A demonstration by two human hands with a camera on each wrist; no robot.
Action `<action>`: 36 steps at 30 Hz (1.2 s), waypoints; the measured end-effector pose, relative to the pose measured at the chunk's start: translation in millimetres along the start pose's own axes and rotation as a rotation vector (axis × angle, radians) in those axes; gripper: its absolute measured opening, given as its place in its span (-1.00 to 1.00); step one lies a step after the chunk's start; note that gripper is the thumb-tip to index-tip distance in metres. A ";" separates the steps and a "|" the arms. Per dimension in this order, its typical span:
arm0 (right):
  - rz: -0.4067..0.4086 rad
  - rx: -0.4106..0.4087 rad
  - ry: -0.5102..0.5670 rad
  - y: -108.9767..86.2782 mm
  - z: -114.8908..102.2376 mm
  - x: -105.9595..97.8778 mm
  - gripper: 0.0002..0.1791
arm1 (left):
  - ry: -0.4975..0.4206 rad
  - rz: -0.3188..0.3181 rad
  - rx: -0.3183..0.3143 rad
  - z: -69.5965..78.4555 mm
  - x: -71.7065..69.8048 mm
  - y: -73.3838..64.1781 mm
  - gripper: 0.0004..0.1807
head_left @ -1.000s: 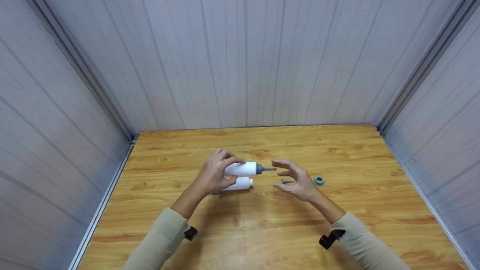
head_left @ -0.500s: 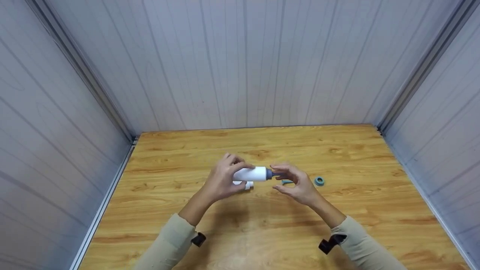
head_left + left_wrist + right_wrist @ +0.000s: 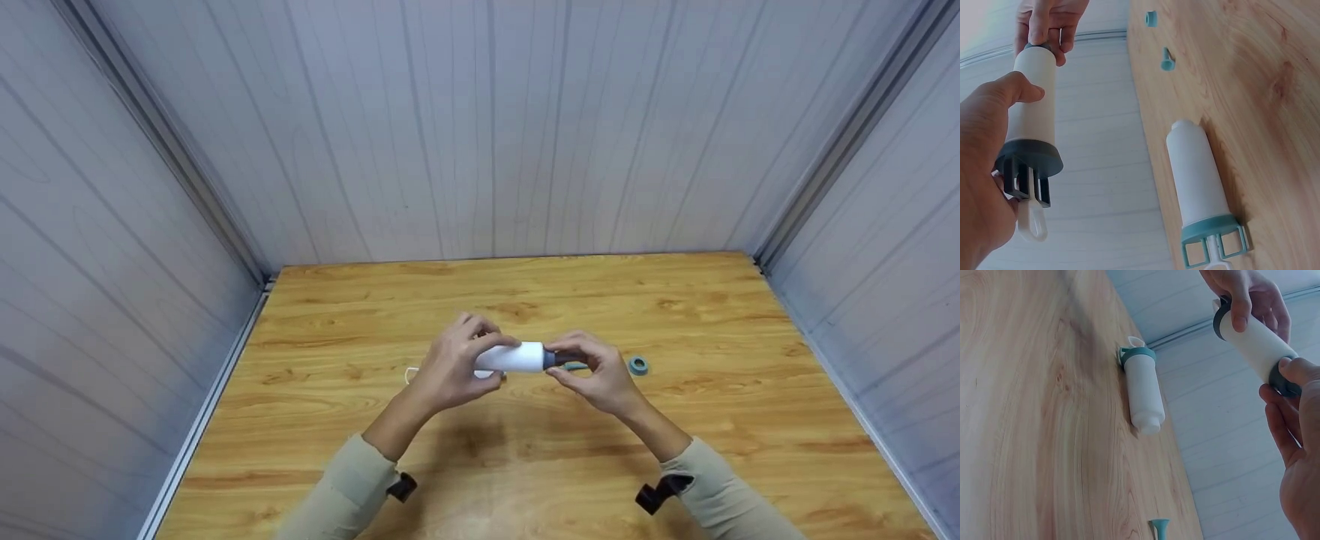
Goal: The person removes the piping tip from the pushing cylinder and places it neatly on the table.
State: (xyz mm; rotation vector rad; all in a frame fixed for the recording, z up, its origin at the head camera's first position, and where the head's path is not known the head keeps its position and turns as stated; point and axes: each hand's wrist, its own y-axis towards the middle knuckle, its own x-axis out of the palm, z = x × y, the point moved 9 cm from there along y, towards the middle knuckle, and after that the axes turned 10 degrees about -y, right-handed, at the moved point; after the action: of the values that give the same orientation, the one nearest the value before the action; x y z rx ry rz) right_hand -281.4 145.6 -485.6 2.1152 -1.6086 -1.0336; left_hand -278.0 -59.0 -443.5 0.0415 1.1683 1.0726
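Note:
In the head view my left hand (image 3: 454, 367) grips a white-barrelled icing syringe (image 3: 519, 357), held level above the table. The left wrist view shows its dark grey flange (image 3: 1030, 156) with finger loops, and a white plunger ring (image 3: 1033, 222) sticking out of that end. At the opposite end my right hand (image 3: 600, 371) pinches the dark grey collar (image 3: 1283, 379) between thumb and fingers. The slim nozzle beyond it is mostly hidden by that hand. Below lies a second white syringe (image 3: 1196, 174) with a teal flange, its bare neck toward the right.
A teal funnel-shaped nozzle (image 3: 1167, 61) lies on the wooden table (image 3: 525, 465) under the right hand. Further right is a teal ring-shaped collar (image 3: 637, 365). Pale panelled walls (image 3: 487, 135) close off the back and both sides.
The left hand has carried the syringe right and slightly toward the person, to the right hand. The right hand's spread fingers have closed in and now pinch the dark grey collar.

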 end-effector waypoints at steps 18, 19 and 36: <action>-0.004 -0.024 0.033 -4.3 -0.8 1.1 -0.57 | 0.022 -0.035 0.086 5.8 -3.1 -6.8 -0.49; -0.005 -0.024 0.033 -4.6 -0.7 1.0 -0.57 | 0.017 -0.042 0.093 6.1 -3.2 -7.1 -0.49; 0.017 -0.031 0.086 -4.3 1.0 -6.0 -0.60 | -0.108 -0.127 0.077 2.1 -10.3 -8.5 -0.52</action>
State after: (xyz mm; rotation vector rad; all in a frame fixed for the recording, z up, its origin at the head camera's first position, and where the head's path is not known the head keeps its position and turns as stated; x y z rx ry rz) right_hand -279.8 152.8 -486.7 2.0929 -1.5570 -0.9425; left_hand -270.7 -69.8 -439.6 0.0830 1.0997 0.9024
